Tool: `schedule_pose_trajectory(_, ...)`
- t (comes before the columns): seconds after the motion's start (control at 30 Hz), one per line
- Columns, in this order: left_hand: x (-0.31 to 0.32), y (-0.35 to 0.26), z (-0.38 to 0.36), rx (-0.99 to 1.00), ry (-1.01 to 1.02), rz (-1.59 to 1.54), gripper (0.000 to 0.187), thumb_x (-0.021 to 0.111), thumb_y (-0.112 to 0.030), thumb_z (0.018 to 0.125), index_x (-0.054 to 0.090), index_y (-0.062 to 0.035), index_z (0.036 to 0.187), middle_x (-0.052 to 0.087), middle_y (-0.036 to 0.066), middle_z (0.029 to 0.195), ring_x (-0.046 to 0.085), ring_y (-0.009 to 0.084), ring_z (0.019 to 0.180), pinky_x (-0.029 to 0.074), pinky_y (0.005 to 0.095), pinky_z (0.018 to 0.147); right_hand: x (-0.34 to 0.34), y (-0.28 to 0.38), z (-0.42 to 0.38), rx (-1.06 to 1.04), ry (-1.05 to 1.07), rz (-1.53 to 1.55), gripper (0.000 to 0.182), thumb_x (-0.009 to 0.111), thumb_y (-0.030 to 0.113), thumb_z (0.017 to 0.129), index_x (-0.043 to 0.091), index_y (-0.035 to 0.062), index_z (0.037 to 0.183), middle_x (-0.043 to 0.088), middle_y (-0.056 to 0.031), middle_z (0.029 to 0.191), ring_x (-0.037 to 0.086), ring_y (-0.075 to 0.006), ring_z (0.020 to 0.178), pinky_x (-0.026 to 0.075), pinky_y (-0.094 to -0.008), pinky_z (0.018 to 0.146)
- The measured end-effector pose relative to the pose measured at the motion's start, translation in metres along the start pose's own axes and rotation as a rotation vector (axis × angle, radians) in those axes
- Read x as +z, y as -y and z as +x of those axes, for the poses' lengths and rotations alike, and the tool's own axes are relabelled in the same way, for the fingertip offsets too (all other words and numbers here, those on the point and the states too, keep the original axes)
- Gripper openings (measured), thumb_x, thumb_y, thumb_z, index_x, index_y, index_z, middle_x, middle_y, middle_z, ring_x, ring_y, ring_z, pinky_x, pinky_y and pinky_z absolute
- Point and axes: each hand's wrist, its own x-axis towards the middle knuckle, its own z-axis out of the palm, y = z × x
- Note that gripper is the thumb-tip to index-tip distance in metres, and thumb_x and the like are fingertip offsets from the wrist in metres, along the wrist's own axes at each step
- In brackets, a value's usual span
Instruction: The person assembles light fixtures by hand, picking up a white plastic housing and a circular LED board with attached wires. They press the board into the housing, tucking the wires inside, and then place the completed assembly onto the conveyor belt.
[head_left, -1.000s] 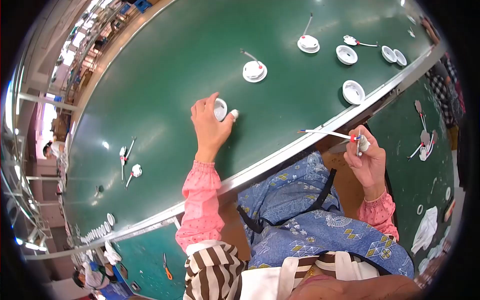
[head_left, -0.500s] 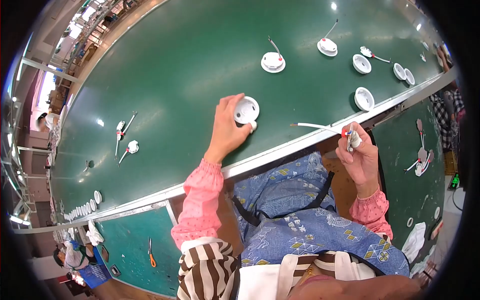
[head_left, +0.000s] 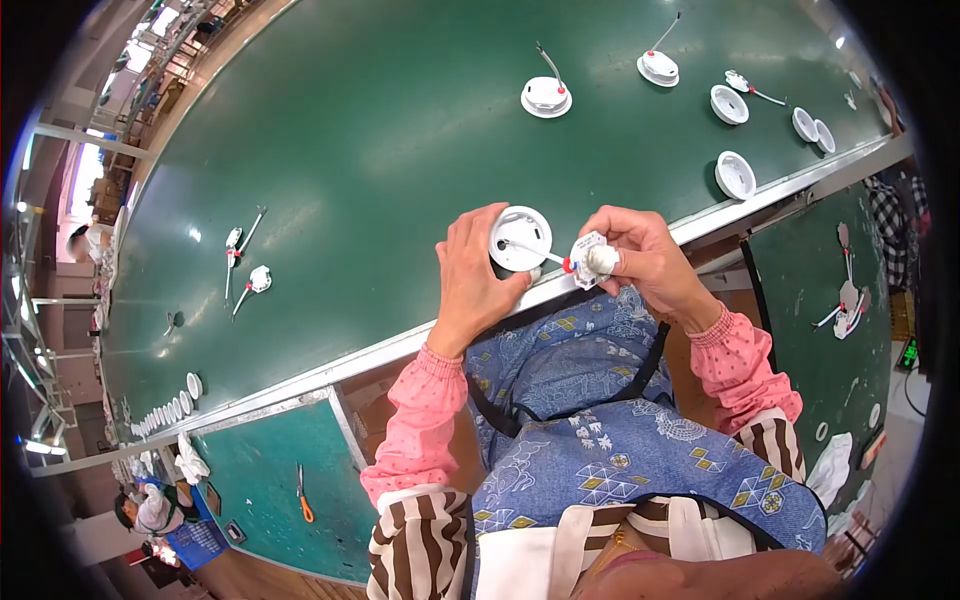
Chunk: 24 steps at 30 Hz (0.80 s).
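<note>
While the left hand (head_left: 474, 268) holds it, cup (head_left: 522, 227): by the near edge of the table (head_left: 350, 180), hollow side up. It looks light, hard and a bit slick. The rim is a good place to hold.
Left hand: curled round the cup's side, thumb and fingers apart with the cup between.
Right hand (head_left: 645, 258): pinching the board (head_left: 584, 249) with thumb and fingers.
Board: white and thin, likely light and easy to snap. Best held by its edges.
Wire (head_left: 535, 252): one, white, likely bendy. It runs from the red bit (head_left: 568, 265) to a hole in the cup; I cannot tell if it goes through.
Thumb cap (head_left: 603, 260): one plain to see, on the right thumb, soft-looking.
Open cups (head_left: 735, 177): four at the table's right.
Flipped cups (head_left: 546, 98): two, each with a wire sticking up.
Row of cups (head_left: 194, 384): far left, too small to count.
Loose boards (head_left: 260, 279): at least two at left, one at right.
Scissors (head_left: 307, 512): one pair, on the low bench (head_left: 260, 450).
</note>
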Motion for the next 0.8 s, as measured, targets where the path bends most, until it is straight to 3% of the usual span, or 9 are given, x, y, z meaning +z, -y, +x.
schedule_pose_trajectory(0.33,-0.019,-0.009,-0.007,0.032,0.031,-0.138,0.078,0.075,-0.014,0.065,0.051,-0.0090,0.138,0.059,0.012,0.124,0.056,0.0301,0.118,0.036,0.0404,0.101,0.007,0.022,-0.014,0.020,0.129,-0.216,0.014,0.065,0.003,0.092,0.065,-0.0041,0.104,0.067,-0.0048,0.087,0.056,-0.0044,0.064,0.045,-0.0198,0.054)
schedule_pose_trajectory(0.53,-0.023,-0.014,-0.011,0.032,0.058,-0.158,0.081,0.078,-0.012,0.063,0.051,-0.0105,0.140,0.058,0.011,0.124,0.057,0.0309,0.116,0.038,0.0419,0.106,0.014,0.034,-0.020,-0.056,-0.080,-0.271,0.014,0.061,-0.001,0.090,0.065,-0.0031,0.103,0.066,-0.0033,0.084,0.053,-0.0041,0.059,0.043,-0.0199,0.052)
schedule_pose_trajectory(0.73,-0.029,-0.019,-0.013,0.055,0.020,-0.124,0.079,0.076,-0.011,0.063,0.051,-0.0090,0.139,0.058,0.012,0.123,0.056,0.0317,0.114,0.038,0.0416,0.105,0.024,0.041,-0.033,0.024,0.022,-0.348,0.015,0.061,-0.002,0.089,0.065,-0.0037,0.103,0.064,-0.0023,0.082,0.055,-0.0051,0.065,0.043,-0.0243,0.056)
schedule_pose_trajectory(0.8,-0.030,-0.023,-0.013,0.088,0.006,-0.083,0.077,0.074,-0.011,0.064,0.051,-0.0076,0.137,0.058,0.012,0.121,0.057,0.0309,0.113,0.038,0.0406,0.102,0.032,0.048,-0.038,-0.087,-0.004,-0.625,0.018,0.060,-0.004,0.085,0.065,-0.0030,0.102,0.063,-0.0054,0.081,0.058,-0.0112,0.066,0.045,-0.0288,0.057)
